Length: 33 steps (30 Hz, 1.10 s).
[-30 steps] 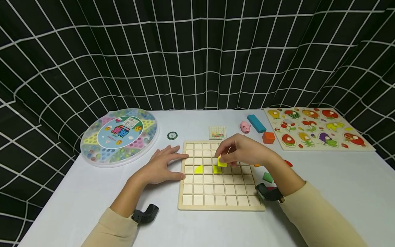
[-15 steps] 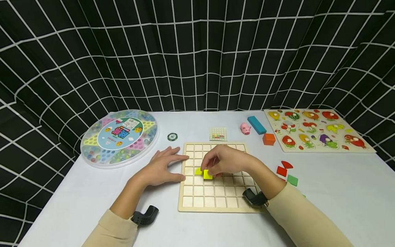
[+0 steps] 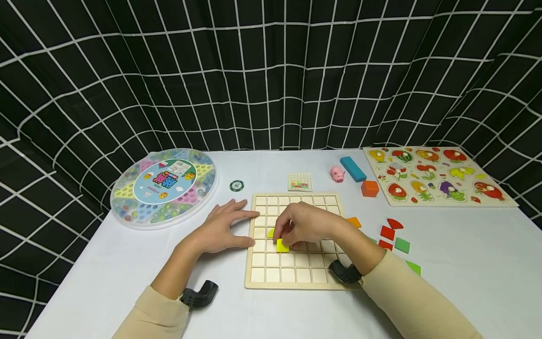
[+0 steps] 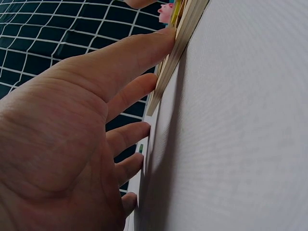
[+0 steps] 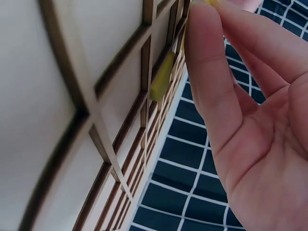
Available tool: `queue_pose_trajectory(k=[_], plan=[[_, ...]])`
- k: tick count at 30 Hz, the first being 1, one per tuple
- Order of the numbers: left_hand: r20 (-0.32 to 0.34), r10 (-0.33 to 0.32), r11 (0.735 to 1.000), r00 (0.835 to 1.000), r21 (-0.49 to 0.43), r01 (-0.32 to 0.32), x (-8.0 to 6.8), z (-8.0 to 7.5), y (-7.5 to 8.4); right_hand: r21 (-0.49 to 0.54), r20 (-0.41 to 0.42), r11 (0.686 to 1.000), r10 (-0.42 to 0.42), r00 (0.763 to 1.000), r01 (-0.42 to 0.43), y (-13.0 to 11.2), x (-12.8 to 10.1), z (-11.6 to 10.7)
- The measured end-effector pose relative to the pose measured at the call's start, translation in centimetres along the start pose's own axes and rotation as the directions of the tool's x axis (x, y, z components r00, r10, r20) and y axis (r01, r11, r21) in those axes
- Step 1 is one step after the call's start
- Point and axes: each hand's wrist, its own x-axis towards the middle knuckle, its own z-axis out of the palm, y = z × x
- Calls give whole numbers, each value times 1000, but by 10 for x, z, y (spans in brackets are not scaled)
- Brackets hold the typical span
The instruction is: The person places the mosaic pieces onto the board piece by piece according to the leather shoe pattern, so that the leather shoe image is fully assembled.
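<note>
my right hand [image 3: 306,228] curled, pinching yellow tile [image 3: 282,246] on grid board [image 3: 296,275] | my left hand [image 3: 220,230] flat, fingers straight against board's left edge | right wrist view: second yellow piece [image 5: 162,77] in cell

- The right hand [image 3: 306,226] covers several cells of the wooden grid board [image 3: 271,275] and part of the yellow piece [image 3: 282,246] at its fingertips.
- A second yellow piece [image 3: 270,232] shows only as a sliver beside that hand.
- The small card [image 3: 299,181] on the far side has a pattern too small to read.
- In the right wrist view the yellow piece is cut off by the top edge.
</note>
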Motion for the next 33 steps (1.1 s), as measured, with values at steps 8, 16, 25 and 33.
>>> queue_pose_trajectory(k=[8,16,25,33], plan=[[-2,-1,1000,1000,14,1,2,1,-2,-9,1,999,49,999,-49,2,-4,-3],[-2,10,1000,1000,13,-10,2,1,-2,-104,-33,993,48,998,-51,-6,-3,0],[1,-2,1000,1000,-3,2,1,0,0,-273,-65,961,17,998,-34,-13,-1,2],[4,1,1000,1000,-3,-1,1,0,-1,-252,-48,968,-11,999,-1,-11,-3,-1]])
